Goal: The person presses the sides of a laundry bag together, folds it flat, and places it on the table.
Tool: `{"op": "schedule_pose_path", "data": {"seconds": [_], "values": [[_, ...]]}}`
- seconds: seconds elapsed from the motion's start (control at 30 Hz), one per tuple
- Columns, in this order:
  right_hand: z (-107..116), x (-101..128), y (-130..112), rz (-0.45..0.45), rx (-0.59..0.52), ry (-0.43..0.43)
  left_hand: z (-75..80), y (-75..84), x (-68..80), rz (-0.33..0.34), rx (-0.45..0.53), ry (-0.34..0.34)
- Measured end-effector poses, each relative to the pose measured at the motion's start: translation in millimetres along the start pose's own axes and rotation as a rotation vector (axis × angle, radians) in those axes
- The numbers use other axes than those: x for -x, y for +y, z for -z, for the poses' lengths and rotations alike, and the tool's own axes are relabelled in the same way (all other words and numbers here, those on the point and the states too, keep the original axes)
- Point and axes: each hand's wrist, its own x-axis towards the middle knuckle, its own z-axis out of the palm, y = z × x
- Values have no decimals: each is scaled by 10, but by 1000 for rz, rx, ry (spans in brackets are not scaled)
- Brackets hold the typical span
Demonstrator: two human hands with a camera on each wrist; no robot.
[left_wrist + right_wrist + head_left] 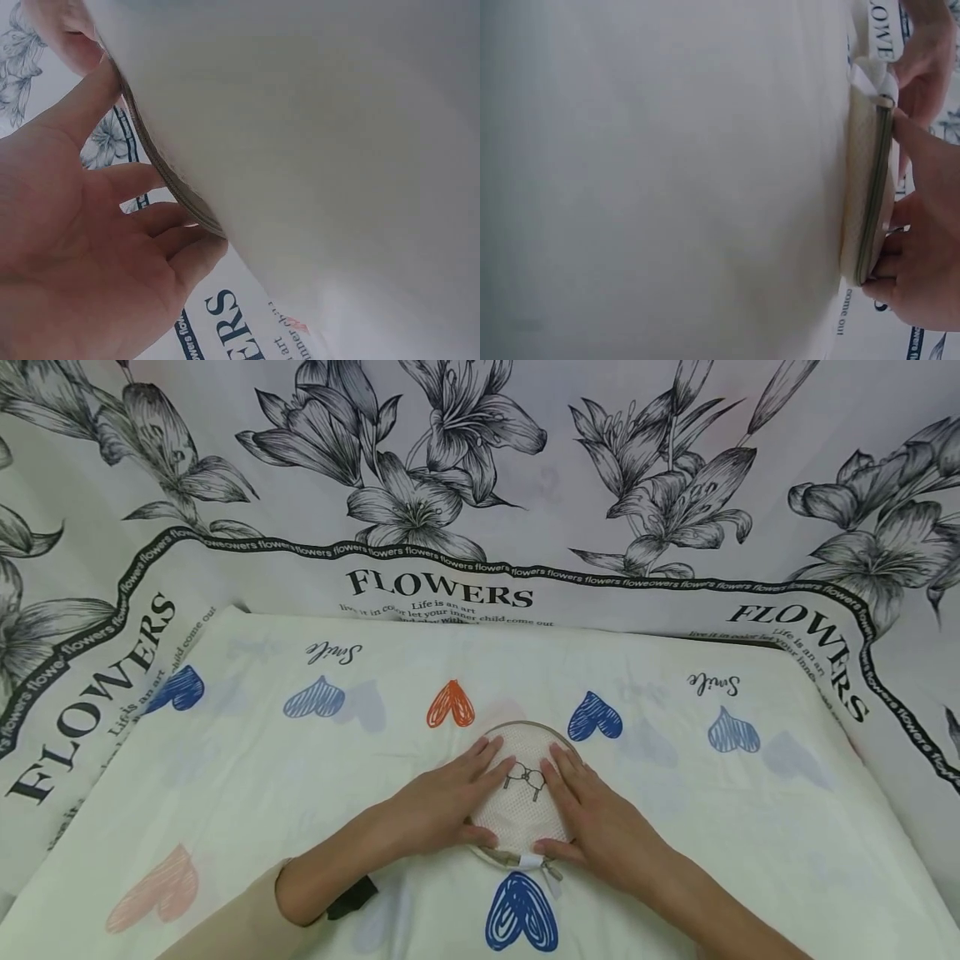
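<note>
Nearest the camera, a dark blue scribbled heart point(521, 912) is printed on the cream cloth point(262, 777) at the near edge, and a small black object point(352, 897) lies beside the left forearm. Just beyond the heart sits a round embroidery hoop point(522, 793) with pale mesh fabric stretched in it and a small dark line drawing at its middle. Its screw fitting, with a white tag point(534, 861), points toward the near side.

Both hands lie on the hoop. On the left half, the left hand point(450, 797) rests flat with fingers straight and spread, thumb at the near rim. On the right half, the right hand point(592, 818) rests the same way, fingers extended, thumb near the tag. Neither grips anything; the wrist views show fingers point(161, 217) lying along the rim point(870, 225).

Printed further away are 1 orange heart point(451, 704) and more blue ones. A white backdrop point(480, 485) with black lilies and "FLOWERS" lettering stands behind.
</note>
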Motion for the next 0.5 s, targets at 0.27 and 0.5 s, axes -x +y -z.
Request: {"op": "schedule_pose_path", "data": {"seconds": [0.27, 0.5], "values": [[14, 41, 7, -18, 2, -8, 8, -9, 51, -21, -41, 50], [65, 77, 80, -10, -11, 29, 73, -18, 82, -14, -46, 91]]}}
